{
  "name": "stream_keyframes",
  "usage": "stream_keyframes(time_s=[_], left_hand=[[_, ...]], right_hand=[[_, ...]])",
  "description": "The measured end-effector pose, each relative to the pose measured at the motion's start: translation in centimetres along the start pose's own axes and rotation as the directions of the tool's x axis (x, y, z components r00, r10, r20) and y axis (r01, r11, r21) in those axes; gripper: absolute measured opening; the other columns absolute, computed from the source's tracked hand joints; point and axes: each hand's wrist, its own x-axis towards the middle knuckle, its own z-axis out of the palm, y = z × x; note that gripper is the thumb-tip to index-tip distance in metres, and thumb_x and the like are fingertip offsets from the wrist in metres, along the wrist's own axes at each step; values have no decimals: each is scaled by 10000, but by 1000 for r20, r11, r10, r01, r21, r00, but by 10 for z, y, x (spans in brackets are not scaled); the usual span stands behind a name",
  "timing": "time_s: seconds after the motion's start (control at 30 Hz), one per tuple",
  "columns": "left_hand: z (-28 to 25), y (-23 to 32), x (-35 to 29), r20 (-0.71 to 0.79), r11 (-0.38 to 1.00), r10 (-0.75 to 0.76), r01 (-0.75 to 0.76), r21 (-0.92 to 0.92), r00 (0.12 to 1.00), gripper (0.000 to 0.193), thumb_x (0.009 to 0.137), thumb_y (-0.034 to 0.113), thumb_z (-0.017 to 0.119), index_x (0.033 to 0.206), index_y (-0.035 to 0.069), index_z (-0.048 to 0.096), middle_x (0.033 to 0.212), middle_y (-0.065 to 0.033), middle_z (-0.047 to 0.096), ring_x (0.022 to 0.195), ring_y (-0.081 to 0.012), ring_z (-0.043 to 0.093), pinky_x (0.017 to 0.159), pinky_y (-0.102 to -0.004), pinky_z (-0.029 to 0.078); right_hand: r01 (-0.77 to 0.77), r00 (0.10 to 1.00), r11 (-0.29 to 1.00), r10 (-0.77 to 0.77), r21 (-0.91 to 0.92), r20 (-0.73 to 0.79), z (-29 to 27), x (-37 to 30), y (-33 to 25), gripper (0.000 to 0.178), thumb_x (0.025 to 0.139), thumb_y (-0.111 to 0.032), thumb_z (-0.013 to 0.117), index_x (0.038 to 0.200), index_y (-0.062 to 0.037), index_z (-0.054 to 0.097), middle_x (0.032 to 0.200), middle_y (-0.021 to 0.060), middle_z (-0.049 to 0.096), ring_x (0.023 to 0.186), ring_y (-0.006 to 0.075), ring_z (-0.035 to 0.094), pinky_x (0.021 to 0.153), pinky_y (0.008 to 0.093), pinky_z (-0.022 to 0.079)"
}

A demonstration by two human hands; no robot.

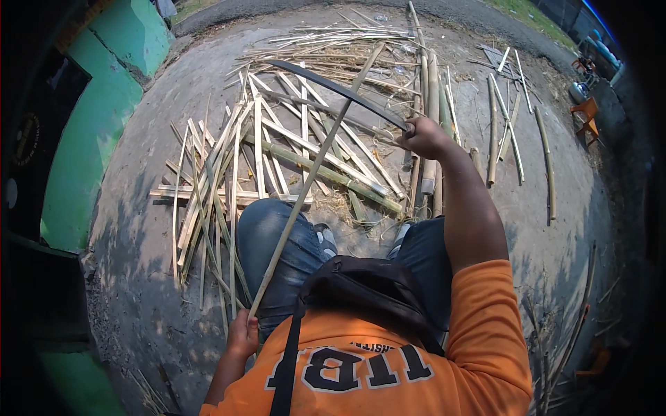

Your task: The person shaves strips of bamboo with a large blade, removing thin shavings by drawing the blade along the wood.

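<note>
My right hand (427, 139) is closed around the handle of a machete (326, 89) with a long, dark, slightly curved blade. Down by my left thigh, my left hand (242, 334) grips the near end of a long, thin bamboo strip (305, 184). The strip slants up and away to the right, past my knee. Near its far end the blade crosses it; I cannot tell whether the two touch. Below the strip, split bamboo pieces (208, 184) lie criss-crossed in a loose heap in front of my legs.
Thick bamboo poles (431, 125) lie lengthwise beyond my right knee. More poles (542, 156) are spread farther right. Another pile of strips (333, 52) lies at the far side. A green wall (97, 132) stands at left, orange chairs (587, 119) at far right.
</note>
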Motion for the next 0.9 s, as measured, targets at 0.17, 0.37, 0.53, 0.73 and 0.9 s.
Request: stream_keyframes(time_s=[0.17, 0.37, 0.53, 0.73, 0.9], left_hand=[[-5, 9, -4, 1, 998, -27, 27, 57, 1000, 624, 1057, 605, 441, 1079, -1, 587, 812, -282, 658, 833, -547, 652, 682, -550, 500], [-2, 16, -2, -43, 995, 5, -1, 102, 999, 613, 1055, 602, 444, 1070, 6, 587, 814, -289, 660, 832, -556, 648, 677, -572, 503], [1, 6, -3, -75, 994, 47, -39, 105, 996, 589, 1054, 591, 451, 1061, 16, 584, 810, -287, 663, 836, -554, 650, 678, -577, 508], [-7, 21, -4, -58, 980, -6, 17, 197, 998, 565, 1048, 573, 483, 1060, 17, 580, 829, -293, 665, 844, -555, 653, 692, -582, 513], [-1, 11, -7, -98, 980, 20, 0, 197, 995, 562, 1043, 573, 492, 1055, 17, 576, 842, -293, 666, 845, -558, 648, 695, -585, 514]], right_hand=[[-8, 1000, 1000, 8, -3, 20, -9, -12, -26, 263, 881, -271, 697, 942, -15, 709, 883, 242, 713, 823, 426, 671, 798, 476, 547], [320, 944, 931, -297, -177, 146, 8, -38, -83, 179, 817, -222, 743, 870, -53, 714, 802, 206, 686, 812, 406, 682, 753, 495, 534], [106, 988, 992, -98, -62, 118, -8, -22, -51, 181, 861, -192, 644, 882, -20, 695, 798, 202, 692, 756, 371, 675, 749, 488, 527], [-27, 998, 1000, 27, 13, -49, 9, 2, 6, 218, 900, -193, 620, 911, 14, 688, 798, 255, 681, 837, 387, 705, 796, 458, 551], [-40, 999, 999, 41, -5, 23, -1, -23, -54, 211, 901, -236, 645, 909, -38, 719, 836, 239, 702, 895, 394, 715, 831, 480, 560]])
